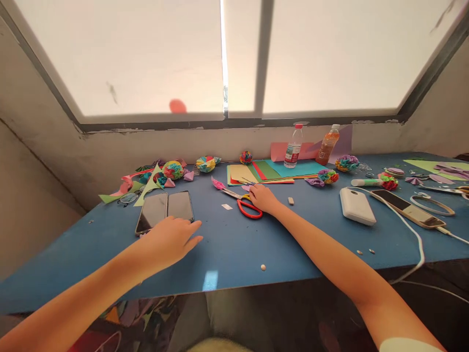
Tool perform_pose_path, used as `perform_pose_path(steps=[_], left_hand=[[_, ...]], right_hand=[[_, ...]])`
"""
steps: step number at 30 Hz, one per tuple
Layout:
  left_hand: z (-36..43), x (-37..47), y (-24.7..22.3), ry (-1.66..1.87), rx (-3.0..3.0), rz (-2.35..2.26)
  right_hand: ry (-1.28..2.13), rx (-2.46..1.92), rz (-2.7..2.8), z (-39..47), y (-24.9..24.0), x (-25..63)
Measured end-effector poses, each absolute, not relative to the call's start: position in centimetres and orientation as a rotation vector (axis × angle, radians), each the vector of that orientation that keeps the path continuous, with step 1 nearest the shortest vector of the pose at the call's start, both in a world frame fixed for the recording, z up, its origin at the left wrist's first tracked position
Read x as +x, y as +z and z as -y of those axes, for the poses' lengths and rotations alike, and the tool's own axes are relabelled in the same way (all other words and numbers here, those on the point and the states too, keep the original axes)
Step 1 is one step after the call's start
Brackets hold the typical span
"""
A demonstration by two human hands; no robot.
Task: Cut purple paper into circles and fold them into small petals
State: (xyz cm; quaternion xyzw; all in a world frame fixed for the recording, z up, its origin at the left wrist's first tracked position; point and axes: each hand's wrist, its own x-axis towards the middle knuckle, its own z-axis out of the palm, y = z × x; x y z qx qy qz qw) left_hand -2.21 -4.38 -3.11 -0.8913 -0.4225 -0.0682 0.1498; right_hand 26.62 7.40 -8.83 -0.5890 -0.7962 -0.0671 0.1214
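Observation:
My left hand (171,239) is over the near left of the blue table (234,249), open, fingers apart, beside two dark phones (153,211) lying side by side. Farther right, my right hand (263,198) reaches to red-handled scissors (249,209) and a small purple paper piece (246,188). Its fingers are bent together at the scissors' upper handle; whether they grip anything is hidden. A pink paper piece (217,183) lies at the blade tips. Behind the hand is a stack of colored paper (240,173).
Paper flowers (173,169) line the back. A clear bottle (293,149) and an orange drink bottle (328,145) stand behind the paper. At right lie a white power bank (357,206), a cabled phone (408,208) and a glue stick (366,182).

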Motion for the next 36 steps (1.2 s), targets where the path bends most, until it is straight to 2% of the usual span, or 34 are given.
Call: perform_pose_path(steps=[4, 6, 10, 14, 20, 30, 36], left_hand=[[3.8, 1.8, -4.5, 0.065, -2.564, 0.870], [2.6, 3.1, -5.1, -0.003, -2.554, 0.742], [0.1, 3.7, -6.7, -0.353, -2.780, 0.474], [-1.1, 3.0, -8.3, -0.485, -2.981, 0.558], [-0.6, 2.9, -8.4, -0.439, -2.992, 0.571], [-0.4, 2.7, -8.6, -0.385, -2.990, 0.608], [-0.8, 2.6, -9.0, -0.362, -2.942, 1.041]], right_hand=[[-0.193, -1.698, 2.313, -7.5, -9.0, 26.7], [-0.185, -1.684, 2.304, -7.5, -9.1, 26.8], [-0.210, -1.667, 2.288, -8.2, -8.8, 27.8], [-0.272, -1.749, 2.229, -9.2, -8.6, 29.9], [-0.285, -1.863, 2.140, -10.0, -9.7, 31.6], [-0.318, -1.770, 2.264, -10.4, -10.0, 31.3], [-0.287, -1.759, 2.295, -10.4, -10.0, 31.4]])
